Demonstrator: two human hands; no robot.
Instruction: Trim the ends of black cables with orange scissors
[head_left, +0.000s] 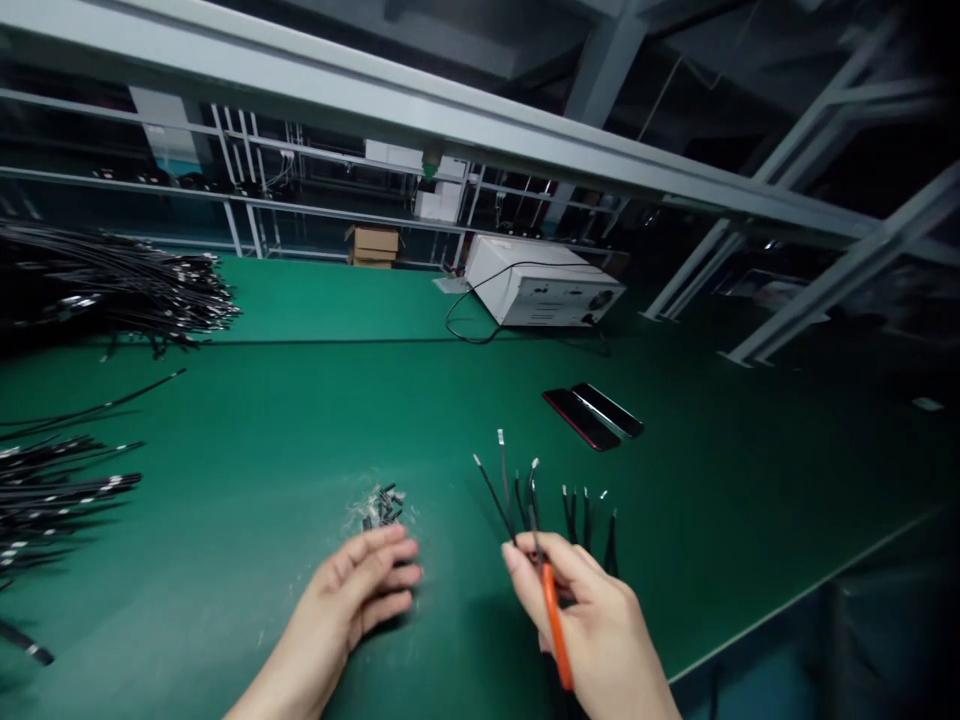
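Observation:
My right hand point(592, 620) is closed around cutters with an orange handle point(553, 625). Their dark jaws point away from me and are partly hidden by the fingers. A black cable point(493, 495) with a pale tip rises from between thumb and fingertips. Several more black cables point(587, 515) with light ends lie beside and beyond this hand. My left hand point(360, 585) has its fingers apart and holds nothing. Just past its fingertips is a small heap of short black offcuts point(385, 505) and clear shreds on the green tabletop point(315, 420).
Black cable bundles point(67, 495) lie at the left, with a larger pile point(120, 285) behind them. Two phone-like slabs point(592, 415) rest beyond my right hand. A white boxy device point(544, 285) with a black cord stands farther back, near a cardboard box point(373, 243).

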